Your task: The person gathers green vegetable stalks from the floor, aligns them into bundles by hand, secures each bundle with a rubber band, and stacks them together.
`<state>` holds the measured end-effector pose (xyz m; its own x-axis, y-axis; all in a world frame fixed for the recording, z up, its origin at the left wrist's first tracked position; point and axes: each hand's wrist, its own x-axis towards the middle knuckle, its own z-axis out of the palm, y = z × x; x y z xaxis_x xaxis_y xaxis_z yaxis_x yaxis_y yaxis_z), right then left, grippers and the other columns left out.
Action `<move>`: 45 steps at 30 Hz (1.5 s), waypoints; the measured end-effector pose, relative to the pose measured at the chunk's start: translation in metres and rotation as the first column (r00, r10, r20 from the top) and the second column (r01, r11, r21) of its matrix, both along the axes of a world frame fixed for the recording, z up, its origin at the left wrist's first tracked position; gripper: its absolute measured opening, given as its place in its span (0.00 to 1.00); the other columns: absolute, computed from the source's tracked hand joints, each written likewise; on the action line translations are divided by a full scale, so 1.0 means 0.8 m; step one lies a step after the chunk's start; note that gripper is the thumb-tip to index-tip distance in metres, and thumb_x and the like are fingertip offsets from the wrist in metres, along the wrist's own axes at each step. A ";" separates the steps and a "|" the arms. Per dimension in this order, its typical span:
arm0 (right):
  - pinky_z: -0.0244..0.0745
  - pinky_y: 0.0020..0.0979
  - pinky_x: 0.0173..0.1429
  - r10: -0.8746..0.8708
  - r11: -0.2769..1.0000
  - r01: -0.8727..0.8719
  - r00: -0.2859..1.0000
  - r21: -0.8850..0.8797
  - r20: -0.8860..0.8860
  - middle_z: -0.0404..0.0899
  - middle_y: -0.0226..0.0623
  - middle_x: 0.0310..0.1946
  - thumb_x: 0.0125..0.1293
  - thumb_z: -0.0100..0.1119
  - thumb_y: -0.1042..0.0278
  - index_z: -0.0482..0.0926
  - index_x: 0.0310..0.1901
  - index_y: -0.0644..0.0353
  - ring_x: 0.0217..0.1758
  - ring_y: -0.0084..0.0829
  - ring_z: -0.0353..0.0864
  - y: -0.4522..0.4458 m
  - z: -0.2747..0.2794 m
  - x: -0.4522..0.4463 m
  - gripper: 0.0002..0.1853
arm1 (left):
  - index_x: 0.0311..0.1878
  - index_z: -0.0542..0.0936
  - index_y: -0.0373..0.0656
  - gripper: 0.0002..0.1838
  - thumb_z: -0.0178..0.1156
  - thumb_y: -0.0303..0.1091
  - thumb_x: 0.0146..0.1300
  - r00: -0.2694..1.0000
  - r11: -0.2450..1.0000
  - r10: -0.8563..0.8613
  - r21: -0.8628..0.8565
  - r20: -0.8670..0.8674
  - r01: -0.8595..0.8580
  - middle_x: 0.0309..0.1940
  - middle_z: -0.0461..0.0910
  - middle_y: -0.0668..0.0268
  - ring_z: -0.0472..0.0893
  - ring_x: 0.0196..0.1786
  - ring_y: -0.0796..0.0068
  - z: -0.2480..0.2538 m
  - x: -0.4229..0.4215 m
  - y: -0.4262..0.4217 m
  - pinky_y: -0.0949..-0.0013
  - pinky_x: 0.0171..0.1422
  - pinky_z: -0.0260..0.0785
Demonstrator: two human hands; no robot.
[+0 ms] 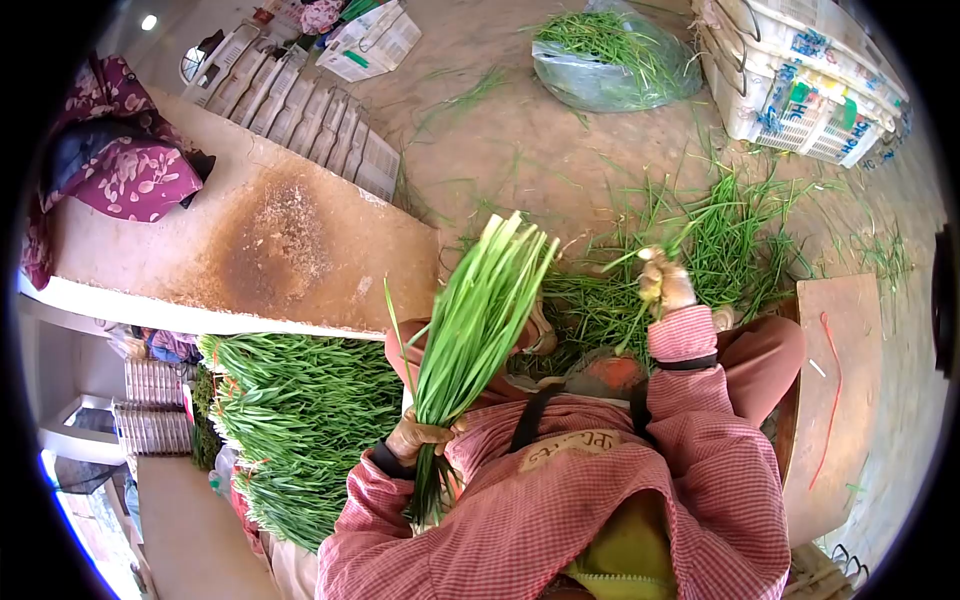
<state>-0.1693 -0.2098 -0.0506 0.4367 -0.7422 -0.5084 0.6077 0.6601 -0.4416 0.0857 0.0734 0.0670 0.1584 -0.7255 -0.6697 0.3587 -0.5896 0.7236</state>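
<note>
My left hand is wrapped round a thick bunch of garlic chives near its dark leafy end. The pale cut ends point up and away from me. My right hand is closed over the scattered greens, with a few chive stalks sticking out of its fingers; blur hides the exact grip. Beneath and beyond it, a loose heap of chives spreads on the floor.
Stacked chive bunches lie at my left beside a stained board. Ahead stand a row of white crates, a plastic bag of greens and more crates. Another board with a red string lies at right.
</note>
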 end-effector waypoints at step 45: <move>0.72 0.24 0.27 -0.171 0.985 0.164 0.949 -0.051 -0.266 0.78 0.37 0.28 0.60 0.53 0.59 0.72 0.38 0.63 0.25 0.27 0.76 -0.013 0.033 -0.025 0.14 | 0.58 0.68 0.50 0.36 0.63 0.21 0.40 -0.207 0.712 -0.115 0.226 0.971 0.664 0.38 0.78 0.58 0.80 0.35 0.63 0.069 0.005 -0.105 0.70 0.40 0.72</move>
<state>-0.1892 -0.2200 -0.0241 0.1550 -0.8083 -0.5680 0.5648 0.5442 -0.6203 0.0899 -0.0105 0.1220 -0.0339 -0.9987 0.0375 -0.9858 0.0396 0.1634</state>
